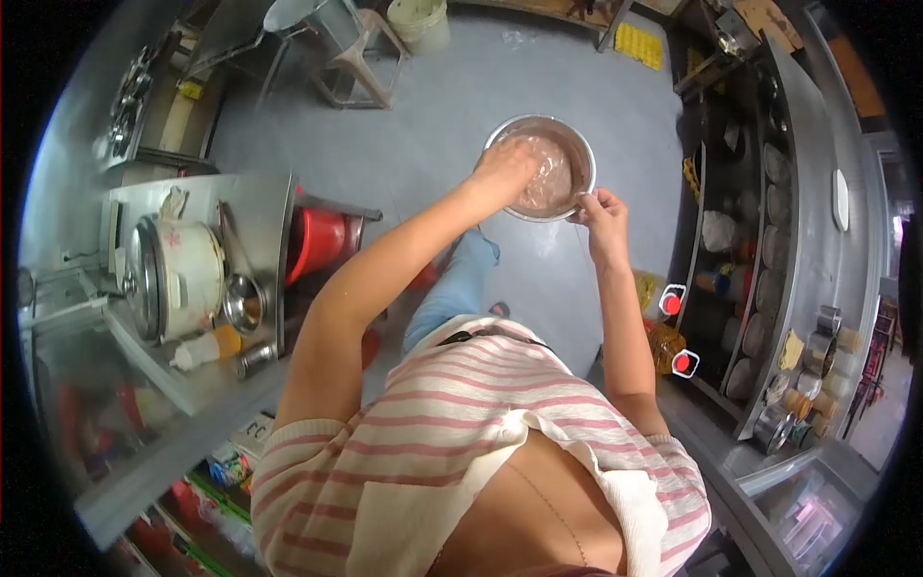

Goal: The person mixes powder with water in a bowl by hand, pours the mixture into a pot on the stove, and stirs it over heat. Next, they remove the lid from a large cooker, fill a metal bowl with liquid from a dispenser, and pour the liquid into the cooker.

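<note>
Metal bowl [574, 146] is held out in front of the body, above the grey floor [433, 135], at upper centre of the view. Brownish, wet-looking contents [555, 183] are seen inside, with shiny streaks on the surface. Left hand [514, 162] is reached over the left side of the rim and put down into the bowl; its fingers are pressed in or against the contents, tips hidden, so how far they are spread or curled cannot be told, nor whether anything is gripped by them. The open part of the contents is seen just to the right of these fingers. Right hand [604, 213] is placed at the lower right of the rim; thumb and fingers are closed in a pinch on the edge, with the bowl wall directly beside the fingertips and the rest of the hand kept outside. The two hands are kept apart, with part of the bowl between them. Off to the left, a white cooker [197, 274], a ladle [242, 303] and a squeeze bottle [207, 348] are set on a metal counter [260, 197], and a red bucket [322, 236] is seen just beside it. On the right, red-capped bottles [665, 346] are stood near a shelf unit [784, 288].
</note>
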Demonstrator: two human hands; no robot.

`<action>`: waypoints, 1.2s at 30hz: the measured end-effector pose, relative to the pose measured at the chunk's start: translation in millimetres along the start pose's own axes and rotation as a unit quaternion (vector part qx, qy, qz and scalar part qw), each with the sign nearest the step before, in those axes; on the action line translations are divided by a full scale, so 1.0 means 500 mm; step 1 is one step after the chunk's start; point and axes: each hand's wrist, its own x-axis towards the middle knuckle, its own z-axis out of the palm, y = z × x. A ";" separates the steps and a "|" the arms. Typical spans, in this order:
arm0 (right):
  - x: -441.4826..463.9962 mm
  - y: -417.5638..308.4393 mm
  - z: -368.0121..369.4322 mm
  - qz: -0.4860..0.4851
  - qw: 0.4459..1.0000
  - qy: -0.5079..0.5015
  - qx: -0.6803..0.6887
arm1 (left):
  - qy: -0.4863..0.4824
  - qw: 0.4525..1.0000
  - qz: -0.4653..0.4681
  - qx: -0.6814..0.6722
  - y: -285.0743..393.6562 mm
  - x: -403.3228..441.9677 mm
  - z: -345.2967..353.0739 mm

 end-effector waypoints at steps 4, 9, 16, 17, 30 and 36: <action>0.113 -0.055 0.055 -0.004 1.000 0.022 -0.002 | -0.147 0.988 -0.051 -0.025 -0.089 0.102 -0.026; 0.251 -0.107 0.108 0.007 1.000 0.016 0.003 | -0.198 0.974 -0.019 -0.107 -0.218 0.222 -0.027; 0.426 -0.175 0.147 0.005 0.999 0.040 0.012 | -0.101 0.989 0.052 -0.100 -0.346 0.424 0.008; 0.450 -0.185 0.147 0.000 0.999 0.038 0.006 | -0.040 0.991 0.092 -0.083 -0.365 0.456 0.012; 0.839 -0.367 0.030 -0.038 0.999 0.017 -0.001 | -0.130 0.990 -0.045 -0.027 -0.502 0.819 0.004; 1.001 -0.450 -0.016 -0.032 0.999 0.021 0.026 | -0.239 0.967 -0.073 -0.054 -0.480 0.999 0.017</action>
